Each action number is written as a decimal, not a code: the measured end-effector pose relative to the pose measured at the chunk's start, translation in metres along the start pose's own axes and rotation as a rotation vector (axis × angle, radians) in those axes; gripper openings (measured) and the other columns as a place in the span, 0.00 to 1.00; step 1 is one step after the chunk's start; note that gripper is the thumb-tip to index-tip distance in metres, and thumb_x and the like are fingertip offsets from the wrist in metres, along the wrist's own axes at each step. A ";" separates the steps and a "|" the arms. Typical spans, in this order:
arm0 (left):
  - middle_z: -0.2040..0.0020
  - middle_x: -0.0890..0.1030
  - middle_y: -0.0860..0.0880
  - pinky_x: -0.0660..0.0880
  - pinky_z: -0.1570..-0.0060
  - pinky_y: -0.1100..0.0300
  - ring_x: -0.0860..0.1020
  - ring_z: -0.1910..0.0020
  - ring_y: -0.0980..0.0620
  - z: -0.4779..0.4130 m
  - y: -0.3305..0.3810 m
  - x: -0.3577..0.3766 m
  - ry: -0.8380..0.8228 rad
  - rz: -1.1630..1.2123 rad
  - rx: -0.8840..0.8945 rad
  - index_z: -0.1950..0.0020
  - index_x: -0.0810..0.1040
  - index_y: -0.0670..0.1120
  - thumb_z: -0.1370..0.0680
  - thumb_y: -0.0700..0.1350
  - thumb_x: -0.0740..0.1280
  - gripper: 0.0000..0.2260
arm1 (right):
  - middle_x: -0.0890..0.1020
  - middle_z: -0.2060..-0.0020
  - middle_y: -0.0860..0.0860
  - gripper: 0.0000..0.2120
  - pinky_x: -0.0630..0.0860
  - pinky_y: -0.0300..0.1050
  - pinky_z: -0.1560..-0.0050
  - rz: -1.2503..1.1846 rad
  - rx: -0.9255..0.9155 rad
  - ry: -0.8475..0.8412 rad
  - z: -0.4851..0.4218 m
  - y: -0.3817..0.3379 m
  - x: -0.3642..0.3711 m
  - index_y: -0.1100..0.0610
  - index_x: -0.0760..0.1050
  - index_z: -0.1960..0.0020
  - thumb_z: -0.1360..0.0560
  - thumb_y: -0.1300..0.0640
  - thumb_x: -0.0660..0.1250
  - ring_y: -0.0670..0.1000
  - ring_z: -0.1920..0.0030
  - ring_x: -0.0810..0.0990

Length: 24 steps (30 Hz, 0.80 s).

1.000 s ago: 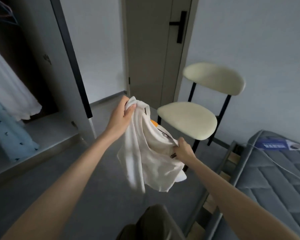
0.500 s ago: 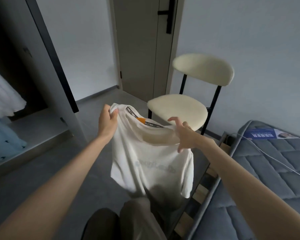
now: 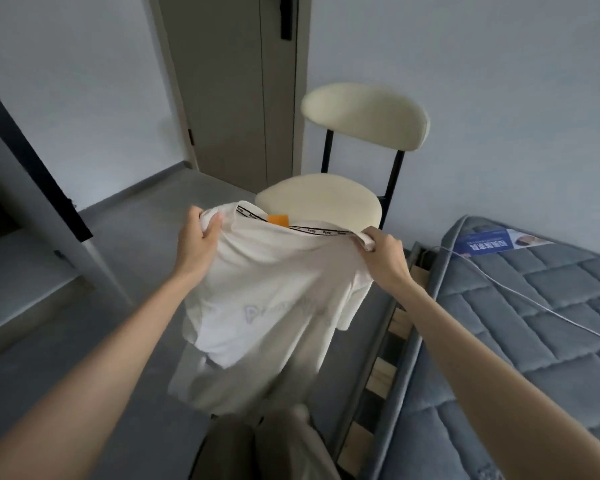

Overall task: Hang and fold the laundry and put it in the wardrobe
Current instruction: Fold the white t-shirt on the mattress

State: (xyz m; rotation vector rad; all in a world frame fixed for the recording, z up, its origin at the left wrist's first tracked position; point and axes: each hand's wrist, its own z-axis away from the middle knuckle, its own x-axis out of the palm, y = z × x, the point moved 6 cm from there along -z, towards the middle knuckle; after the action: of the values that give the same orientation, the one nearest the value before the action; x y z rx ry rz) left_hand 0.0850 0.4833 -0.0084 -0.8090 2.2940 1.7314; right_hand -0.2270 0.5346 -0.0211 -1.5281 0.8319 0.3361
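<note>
A home bedroom: quilted mattress [image 3: 534,306], cushioned chair [image 3: 321,202], closed door [image 3: 236,81], grey floor [image 3: 66,341].

A white short-sleeved cotton T-shirt [image 3: 274,306] hangs spread out in the air, held up by its two shoulders, the left hand [image 3: 196,244] gripping one and the right hand [image 3: 385,254] pinching the other. Its neckline runs along the top edge, lined inside with a black tape bearing small white lettering, and an orange label [image 3: 278,220] sits at the middle of the collar. A faint pale-blue print shows through the chest fabric. The body drapes downward in soft folds, one sleeve hanging loose at the right side.
</note>
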 end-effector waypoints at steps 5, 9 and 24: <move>0.64 0.67 0.44 0.55 0.66 0.57 0.67 0.63 0.48 0.005 0.051 0.032 -0.016 0.011 0.119 0.55 0.62 0.42 0.18 0.47 0.57 0.10 | 0.79 0.63 0.53 0.13 0.71 0.50 0.63 0.039 -0.005 0.263 0.019 -0.003 -0.073 0.55 0.76 0.50 0.30 0.67 0.58 0.58 0.60 0.76; 0.68 0.65 0.52 0.58 0.65 0.56 0.66 0.64 0.48 0.022 0.103 0.046 0.041 0.066 0.197 0.56 0.61 0.43 0.19 0.46 0.57 0.10 | 0.79 0.63 0.51 0.13 0.68 0.47 0.64 0.118 -0.020 0.476 0.045 -0.018 -0.135 0.53 0.74 0.51 0.30 0.66 0.58 0.56 0.61 0.73; 0.68 0.64 0.54 0.57 0.66 0.56 0.64 0.66 0.51 0.085 0.334 0.004 0.086 0.438 0.581 0.57 0.61 0.42 0.19 0.45 0.58 0.11 | 0.80 0.56 0.51 0.08 0.58 0.44 0.67 0.513 -0.326 0.969 0.161 -0.135 -0.354 0.56 0.74 0.52 0.30 0.64 0.62 0.58 0.64 0.74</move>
State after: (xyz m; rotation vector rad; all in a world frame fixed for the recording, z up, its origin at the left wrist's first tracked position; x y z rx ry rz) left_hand -0.1026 0.6226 0.2444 -0.2854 2.9674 1.0336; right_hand -0.3390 0.7852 0.2859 -1.7593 2.0262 0.0741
